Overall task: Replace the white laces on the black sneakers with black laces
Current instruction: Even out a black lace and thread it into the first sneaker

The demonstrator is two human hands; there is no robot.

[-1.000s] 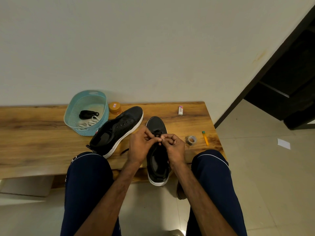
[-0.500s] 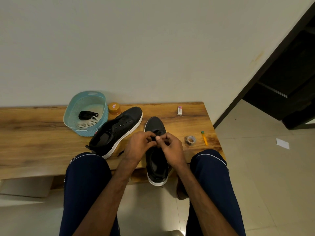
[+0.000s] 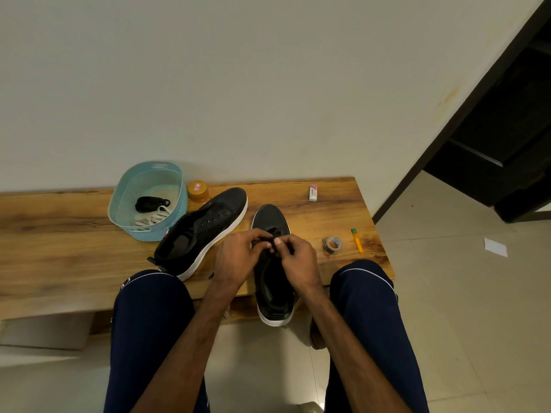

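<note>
Black lace [image 3: 269, 241] is pinched by left hand [image 3: 237, 259] and right hand [image 3: 299, 260], both curled on it over the black sneaker [image 3: 269, 217] on the counter [image 3: 59, 251]. Second sneaker [image 3: 205, 231] lies left of the left hand.

Plain pale wall [image 3: 268, 84], wooden bench [image 3: 59, 248], tiled floor [image 3: 462, 293], perhaps a dark doorway [image 3: 507, 138].

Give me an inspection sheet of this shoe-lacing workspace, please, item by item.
Surface: wooden table, set against the wall.
Job's things: unlaced sneaker lies beside second sneaker, whose heel overhangs the edge; basket holds white laces and a black lace bundle.
Clutter: orange jar, eraser, tape roll, marker.
Grippers: left hand and right hand both pinch a black lace over the second sneaker.
Cables: nothing seen.
Surroundings: tiled floor with paper scrap; dark doorway at right.
</note>
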